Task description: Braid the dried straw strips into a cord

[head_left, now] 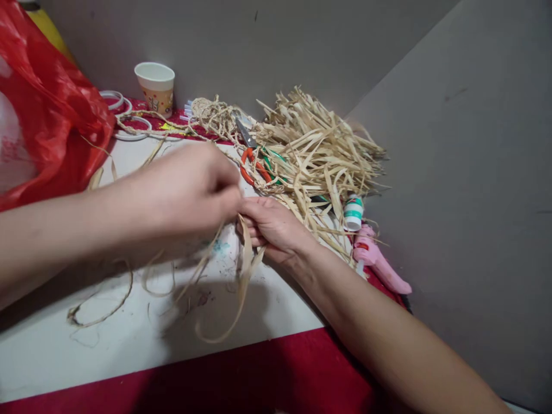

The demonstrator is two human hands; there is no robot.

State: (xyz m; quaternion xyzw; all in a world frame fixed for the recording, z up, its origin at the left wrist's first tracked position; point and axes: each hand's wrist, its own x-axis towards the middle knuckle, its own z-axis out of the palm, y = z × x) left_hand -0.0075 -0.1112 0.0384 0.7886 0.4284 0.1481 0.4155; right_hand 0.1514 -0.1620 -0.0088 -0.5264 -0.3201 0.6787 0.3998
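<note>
Right hand (pixel 269 227) pinches straw strips (pixel 245 250) in front of scissors (pixel 252 142); left hand (pixel 200 190) beside it, grip too blurred to tell | Twisted cord (pixel 213 115), seemingly done, left of scissors | Straw heap (pixel 321 146), seemingly unworked, right

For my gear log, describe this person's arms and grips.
The left grip and right grip are bare, ungloved hands. The left forearm and right forearm narrow toward the grips and show no sleeve, watch or bracelet. With the left blurred, rings can't be ruled out.
</note>
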